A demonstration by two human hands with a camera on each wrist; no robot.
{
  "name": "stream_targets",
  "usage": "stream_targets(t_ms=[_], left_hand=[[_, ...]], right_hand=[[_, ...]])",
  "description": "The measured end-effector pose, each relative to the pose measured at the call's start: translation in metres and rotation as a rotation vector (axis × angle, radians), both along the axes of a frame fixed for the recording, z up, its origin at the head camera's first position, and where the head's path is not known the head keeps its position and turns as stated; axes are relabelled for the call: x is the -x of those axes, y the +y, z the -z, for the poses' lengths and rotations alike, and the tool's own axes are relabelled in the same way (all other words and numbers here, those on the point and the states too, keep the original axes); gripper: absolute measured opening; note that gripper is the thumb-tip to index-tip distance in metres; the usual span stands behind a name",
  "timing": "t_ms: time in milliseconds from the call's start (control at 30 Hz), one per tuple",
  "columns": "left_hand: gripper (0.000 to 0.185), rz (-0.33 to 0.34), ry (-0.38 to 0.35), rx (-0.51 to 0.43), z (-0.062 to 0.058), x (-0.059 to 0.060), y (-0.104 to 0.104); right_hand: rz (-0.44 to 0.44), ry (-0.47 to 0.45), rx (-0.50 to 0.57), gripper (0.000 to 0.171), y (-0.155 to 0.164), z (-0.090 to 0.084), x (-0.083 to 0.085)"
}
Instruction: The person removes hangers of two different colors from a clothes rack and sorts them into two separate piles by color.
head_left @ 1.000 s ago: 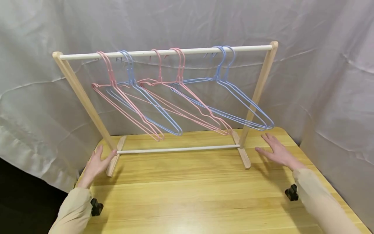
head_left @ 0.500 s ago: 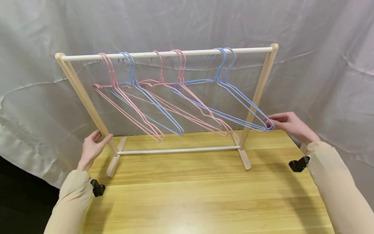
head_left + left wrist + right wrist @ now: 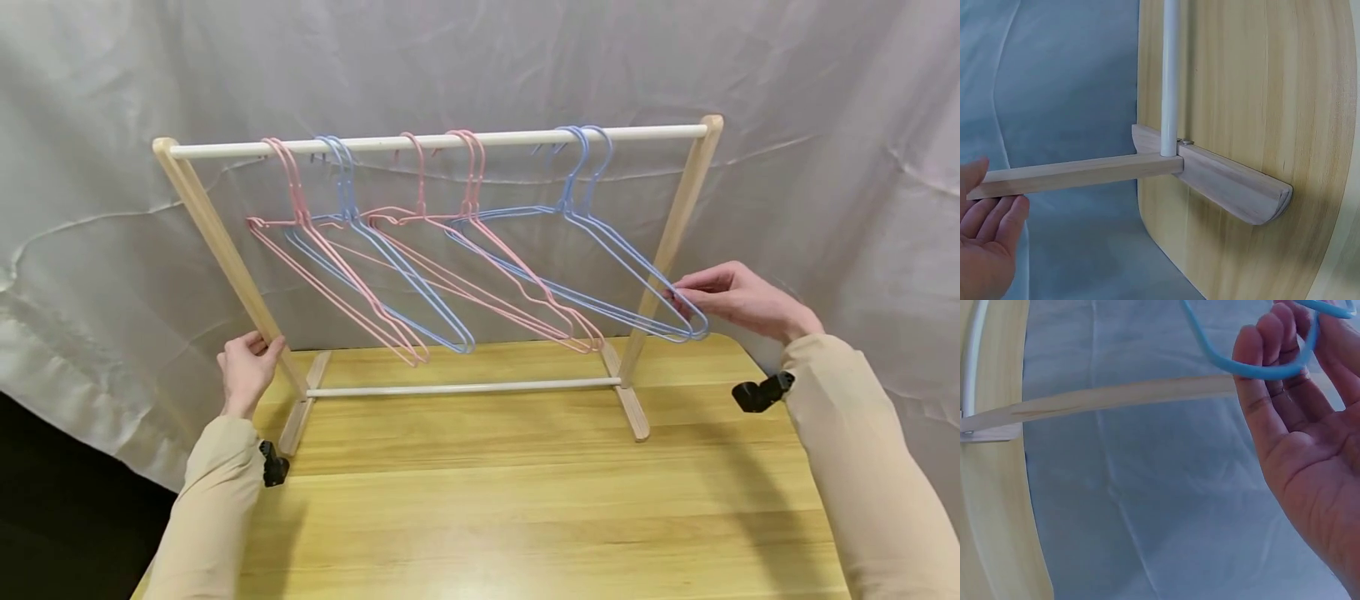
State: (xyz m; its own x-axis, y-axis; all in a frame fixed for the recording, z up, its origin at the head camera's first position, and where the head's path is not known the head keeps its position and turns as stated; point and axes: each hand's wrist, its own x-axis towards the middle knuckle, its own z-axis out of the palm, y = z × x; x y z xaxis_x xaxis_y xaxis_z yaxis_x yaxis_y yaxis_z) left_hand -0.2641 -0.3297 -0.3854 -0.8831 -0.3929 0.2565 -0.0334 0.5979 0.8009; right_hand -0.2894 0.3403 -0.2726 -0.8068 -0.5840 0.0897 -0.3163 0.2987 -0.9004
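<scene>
Small wooden rack [image 3: 678, 218] stands on a table [image 3: 525, 500], backed by a grey cloth [image 3: 480, 58]. White top rail [image 3: 435, 140] carries pink hangers [image 3: 465, 275] and blue hangers [image 3: 360, 250] in mixed order, all tilted toward the near right.

Right hand [image 3: 738, 298] is at the lower corner of the rightmost blue hanger [image 3: 637, 275], just past the right post. In the right wrist view the fingers [image 3: 1266, 381] are curled around the hanger's rounded corner [image 3: 1254, 367], so this hand is gripping the wire. The hook is on the rail, next to a second blue hook.

Left hand [image 3: 246, 371] is at the lower part of the left post [image 3: 225, 250]. From the head view the fingers wrap the wood; the left wrist view shows the fingers [image 3: 997, 219] fairly straight under the post [image 3: 1072, 175], thumb above it. Light hold, bracing the frame.

Judgement on doing it well: the rack looks light (thin posts, narrow feet [image 3: 630, 408]), so the brace on the left post matters. To free the hanger, lifting it so the hook clears the rail seems better than pulling sideways from the corner, which would tip the frame or drag the neighbouring hook along. Holding nearer the hook would give more control; thin wire at the far corner will likely twist.

Writing, brands, labels: none visible on rack, hangers or table.
</scene>
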Motion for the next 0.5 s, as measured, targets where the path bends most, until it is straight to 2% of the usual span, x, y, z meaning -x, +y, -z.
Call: stream_targets(t_ms=[200,500], left_hand=[[0.039,-0.058,-0.008,0.015,0.0011,0.0008,-0.0017],[0.038,-0.064,-0.05,0.015,0.0001,0.0047,-0.0037]], right_hand=[[0.003,0.03,-0.031,0.025,-0.004,-0.0039,0.0007],[0.075,0.11,-0.094,0.014,-0.0058,-0.001,0.0014]])
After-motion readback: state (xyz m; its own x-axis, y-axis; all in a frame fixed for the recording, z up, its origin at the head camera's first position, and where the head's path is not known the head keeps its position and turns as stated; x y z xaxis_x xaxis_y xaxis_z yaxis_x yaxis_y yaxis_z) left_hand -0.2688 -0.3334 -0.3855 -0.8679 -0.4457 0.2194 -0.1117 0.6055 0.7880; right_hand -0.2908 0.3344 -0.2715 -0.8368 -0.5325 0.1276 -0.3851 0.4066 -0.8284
